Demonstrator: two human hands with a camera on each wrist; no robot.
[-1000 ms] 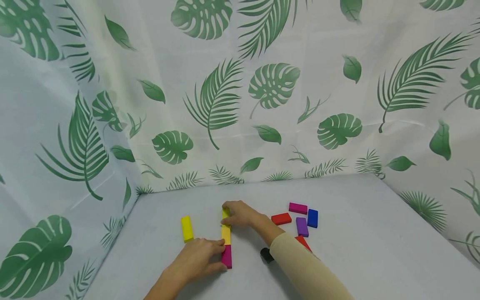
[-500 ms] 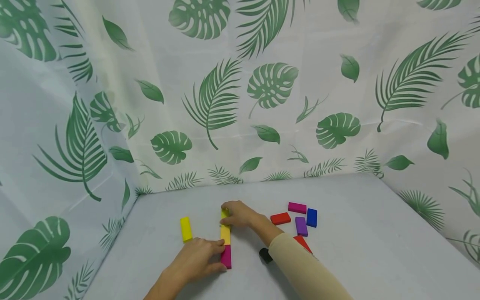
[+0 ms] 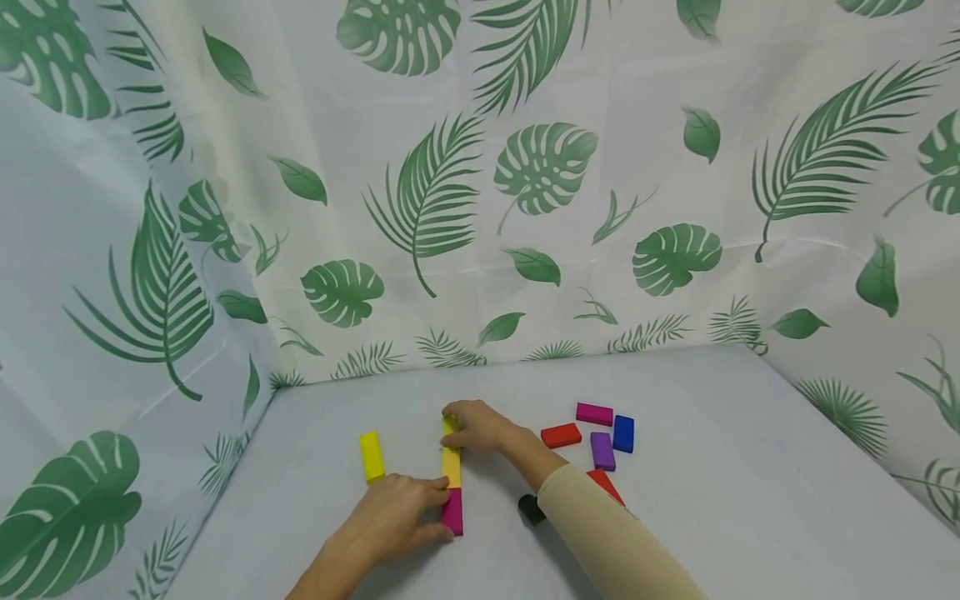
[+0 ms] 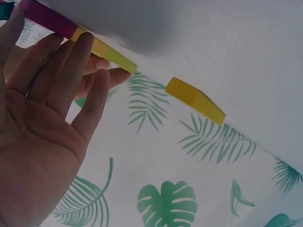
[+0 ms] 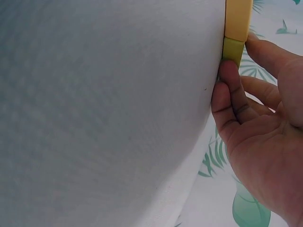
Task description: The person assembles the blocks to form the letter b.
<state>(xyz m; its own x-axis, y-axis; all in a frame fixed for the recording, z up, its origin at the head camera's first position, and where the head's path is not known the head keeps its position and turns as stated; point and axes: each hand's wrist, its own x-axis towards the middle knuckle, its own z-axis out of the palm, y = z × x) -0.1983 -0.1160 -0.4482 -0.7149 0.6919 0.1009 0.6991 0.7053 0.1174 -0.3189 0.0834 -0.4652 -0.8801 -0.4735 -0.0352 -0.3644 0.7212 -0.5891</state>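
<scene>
A straight row of small blocks runs away from me in the head view: a magenta block (image 3: 453, 515) nearest, a pale yellow block (image 3: 452, 469) in the middle, a greenish-yellow block (image 3: 450, 423) farthest. They touch end to end. My left hand (image 3: 396, 515) holds the magenta block from its left side, thumb by the near end and index finger by the joint with the pale yellow one. My right hand (image 3: 480, 427) grips the greenish-yellow block, partly covering it; the right wrist view shows fingertips at that block's end (image 5: 233, 49). A bright yellow block (image 3: 372, 457) lies left of the row.
Right of the row lie a red block (image 3: 561, 435), another magenta block (image 3: 595, 414), a blue block (image 3: 623, 434) and a purple block (image 3: 602, 451). A second red block (image 3: 604, 485) and a black object (image 3: 531, 509) are partly behind the right sleeve. Leaf-patterned curtains (image 3: 450, 333) border the table.
</scene>
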